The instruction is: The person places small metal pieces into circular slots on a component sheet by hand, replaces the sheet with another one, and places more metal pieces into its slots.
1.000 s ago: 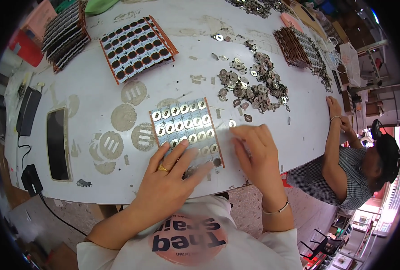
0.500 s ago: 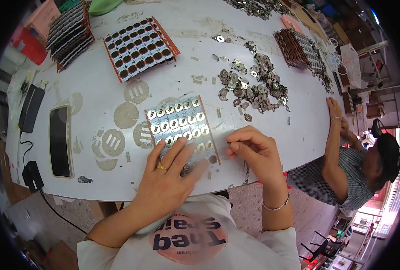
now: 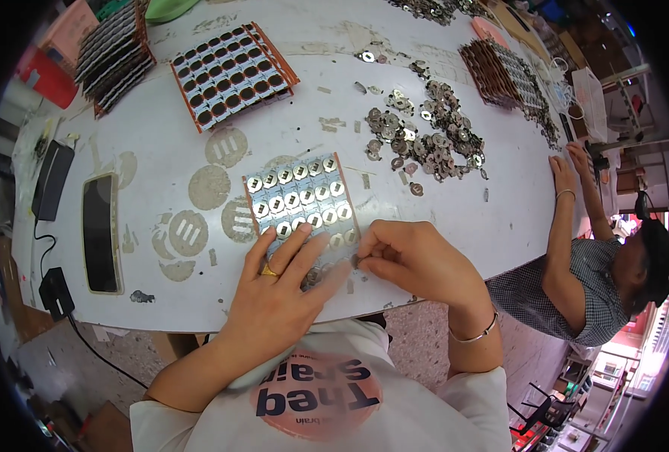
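Observation:
A panel of small circuit boards (image 3: 298,197) lies on the table in front of me, with rows of round silvery metal pieces on it. My left hand (image 3: 278,279) rests over the panel's near left part, fingers spread and a ring on one of them; two fingertips look blurred. At the panel's near right corner is my right hand (image 3: 417,260), thumb and fingers pinched together. Whatever sits in that pinch is too hidden to name. Beyond my right hand a loose heap of metal pieces (image 3: 443,135) covers part of the table.
A stack of panels with dark circles (image 3: 233,79) stands at the far left-middle, another panel stack (image 3: 116,56) behind it. On the left lie a phone (image 3: 102,233) and a black box (image 3: 53,181). More panels (image 3: 492,75) stand far right, near a co-worker (image 3: 598,279) at the table edge.
My right hand has moved left, bringing its pinched fingers to the panel's near right corner. My left hand stays nearly in place. The co-worker's hands have shifted along the table edge.

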`<state>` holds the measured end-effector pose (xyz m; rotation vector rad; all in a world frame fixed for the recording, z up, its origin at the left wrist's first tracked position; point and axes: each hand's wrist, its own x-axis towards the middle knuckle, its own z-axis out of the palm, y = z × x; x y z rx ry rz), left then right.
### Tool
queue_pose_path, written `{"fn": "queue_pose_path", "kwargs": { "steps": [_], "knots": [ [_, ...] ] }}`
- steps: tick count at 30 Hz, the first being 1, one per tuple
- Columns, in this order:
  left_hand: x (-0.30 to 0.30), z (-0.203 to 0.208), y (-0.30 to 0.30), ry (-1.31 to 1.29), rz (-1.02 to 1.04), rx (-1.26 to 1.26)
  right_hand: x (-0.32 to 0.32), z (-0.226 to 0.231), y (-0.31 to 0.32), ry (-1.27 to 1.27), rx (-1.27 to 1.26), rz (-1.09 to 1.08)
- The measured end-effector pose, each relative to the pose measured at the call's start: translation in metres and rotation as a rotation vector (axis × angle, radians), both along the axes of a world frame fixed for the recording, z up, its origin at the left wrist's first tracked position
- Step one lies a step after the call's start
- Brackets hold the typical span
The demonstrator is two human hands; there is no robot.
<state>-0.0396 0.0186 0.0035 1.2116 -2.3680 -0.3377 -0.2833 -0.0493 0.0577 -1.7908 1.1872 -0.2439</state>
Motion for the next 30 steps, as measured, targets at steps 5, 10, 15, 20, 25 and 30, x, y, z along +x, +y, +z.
{"fn": "queue_pose_path", "kwargs": {
  "steps": [5,10,15,20,25,30],
  "knots": [
    [0.002,0.0,0.001,-0.003,-0.002,0.016,0.004,-0.002,0.0,-0.02,-0.05,0.056],
    [0.002,-0.001,0.0,-0.043,-0.013,-0.001,0.0,-0.003,-0.001,-0.008,-0.047,0.051],
    [0.003,0.001,0.002,-0.014,-0.016,0.064,0.002,-0.007,-0.007,-0.016,-0.101,0.092],
    [0.004,0.005,0.004,-0.034,-0.044,0.122,0.008,-0.006,0.0,-0.001,-0.143,0.049],
    [0.003,0.006,0.011,-0.07,-0.045,0.142,0.006,-0.014,0.022,0.025,-0.175,-0.173],
    [0.004,0.004,0.015,-0.099,-0.065,0.136,0.002,-0.025,0.04,-0.059,-0.271,-0.173]
  ]
}}
